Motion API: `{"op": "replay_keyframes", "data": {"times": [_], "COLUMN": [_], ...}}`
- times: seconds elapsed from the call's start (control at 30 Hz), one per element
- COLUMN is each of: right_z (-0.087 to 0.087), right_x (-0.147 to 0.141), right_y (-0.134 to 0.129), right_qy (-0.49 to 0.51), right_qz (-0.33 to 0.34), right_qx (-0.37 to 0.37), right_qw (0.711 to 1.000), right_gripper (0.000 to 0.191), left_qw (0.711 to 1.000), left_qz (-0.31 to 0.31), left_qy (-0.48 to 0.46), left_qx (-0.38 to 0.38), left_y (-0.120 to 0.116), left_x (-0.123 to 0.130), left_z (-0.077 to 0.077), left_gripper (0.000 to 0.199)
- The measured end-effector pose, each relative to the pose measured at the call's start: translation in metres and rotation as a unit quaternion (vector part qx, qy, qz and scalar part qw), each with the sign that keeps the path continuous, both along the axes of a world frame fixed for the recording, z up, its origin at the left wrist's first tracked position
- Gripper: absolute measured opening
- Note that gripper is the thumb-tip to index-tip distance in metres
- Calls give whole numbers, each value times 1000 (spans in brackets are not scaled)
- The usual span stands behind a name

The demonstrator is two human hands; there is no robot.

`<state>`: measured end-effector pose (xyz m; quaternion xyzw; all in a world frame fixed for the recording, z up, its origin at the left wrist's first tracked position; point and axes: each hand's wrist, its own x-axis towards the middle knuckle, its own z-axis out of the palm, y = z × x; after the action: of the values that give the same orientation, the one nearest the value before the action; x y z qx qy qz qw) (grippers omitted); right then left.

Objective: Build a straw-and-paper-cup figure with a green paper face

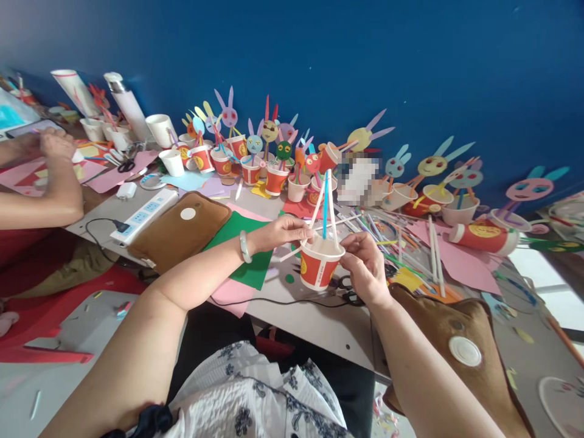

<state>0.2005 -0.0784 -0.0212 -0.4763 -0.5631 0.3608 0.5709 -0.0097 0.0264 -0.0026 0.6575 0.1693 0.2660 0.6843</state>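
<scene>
The left hand (pixel 295 232) and the right hand (pixel 365 263) are both at one paper cup (pixel 319 275), which sits upright between them. The left hand's thumb and fingers are pinched at the rim on its near-left side; whether they also grip a straw there, I cannot tell. The right hand's curled fingers hold the opposite side of the rim. Neither hand is nearer — both touch the cup, left and right of it, with its upright axis and open mouth between them.

Out of the mouth rise two white straws (pixel 333 213) and a blue straw (pixel 325 213), leaning together at their tips, above and between the hands.

Under the right hand lie black scissors (pixel 350 295); a black cable (pixel 283 301) runs on the near side of the cup over the tabletop (pixel 319 316). Beside the left wrist and its bracelet (pixel 245 246) is green paper (pixel 255 272), then a brown pad (pixel 177 226) and a power strip (pixel 152 210). Loose straws (pixel 436 258) lie right of and beyond the right hand.

Farther out, past both hands, stand other cups (pixel 277 181) with long-eared paper faces (pixel 269 130) — and well to the left, a co-worker's arm (pixel 55 191).
</scene>
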Motion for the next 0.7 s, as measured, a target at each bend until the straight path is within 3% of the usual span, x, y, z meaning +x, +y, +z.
{"op": "replay_keyframes", "data": {"times": [0.13,0.27,0.4,0.53,0.7], "right_z": [1,3,3,5,7], "right_x": [1,-3,-7,-8,-9], "right_y": [-2,-6,-8,-9,-10], "right_qy": [-13,-72,-119,-136,-139], "right_qz": [22,66,103,89,87], "right_qx": [12,21,-4,-18,-21], "right_qw": [1000,995,987,987,986], "right_gripper": [19,17,18,20,21], "left_qw": [996,989,992,998,1000], "left_qz": [-3,-56,-49,-4,8], "left_qy": [-32,-42,-20,-12,7], "left_qx": [-80,-130,-110,-69,-21], "left_y": [-1,-5,-9,-13,-14], "left_x": [1,4,7,6,2], "left_z": [-4,-8,-11,-8,-1], "left_gripper": [38,43,35,35,32]}}
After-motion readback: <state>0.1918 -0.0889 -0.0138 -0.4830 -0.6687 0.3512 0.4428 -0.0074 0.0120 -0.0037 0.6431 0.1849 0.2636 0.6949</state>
